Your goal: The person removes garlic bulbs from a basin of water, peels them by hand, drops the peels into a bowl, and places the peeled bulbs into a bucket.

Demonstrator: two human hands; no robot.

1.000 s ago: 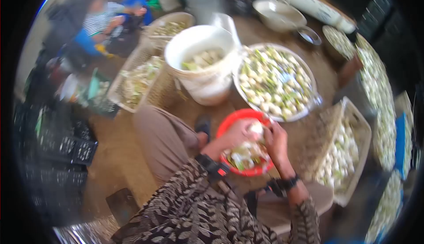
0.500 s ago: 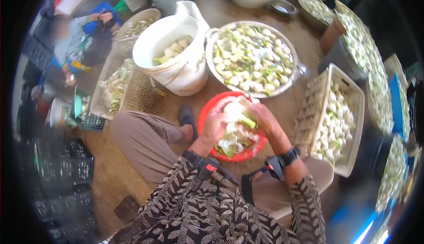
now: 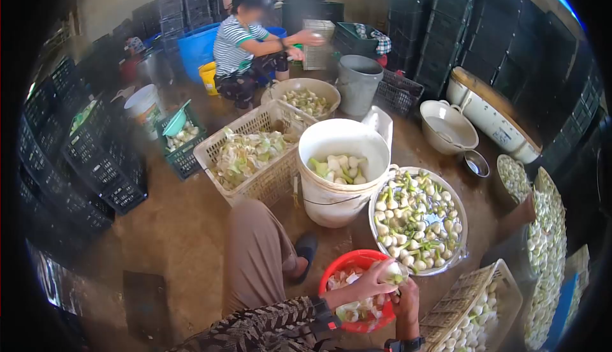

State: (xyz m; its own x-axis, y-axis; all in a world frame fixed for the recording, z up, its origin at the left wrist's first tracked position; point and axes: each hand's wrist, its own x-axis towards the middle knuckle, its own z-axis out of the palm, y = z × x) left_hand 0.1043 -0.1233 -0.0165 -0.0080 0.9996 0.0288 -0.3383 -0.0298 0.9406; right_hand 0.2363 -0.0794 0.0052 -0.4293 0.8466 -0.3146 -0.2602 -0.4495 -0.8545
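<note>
My left hand is closed around a pale garlic bulb with some green on it, just above the right rim of a red basin. My right hand presses against the bulb from the lower right, its fingers curled and partly hidden. Loose whitish and brownish peelings lie in the red basin below. Beyond it stands a white bucket with several peeled bulbs inside. To the bucket's right, a wide basin holds many bulbs with green stems.
A plastic crate of peelings stands left of the bucket; another crate of bulbs is at lower right. A co-worker crouches at the back near a round basin. Dark crates are stacked at left.
My view has swung up and to the left, so the co-worker and back wall show more fully. My hands still hold a bulb by the red basin, now lower in view.
</note>
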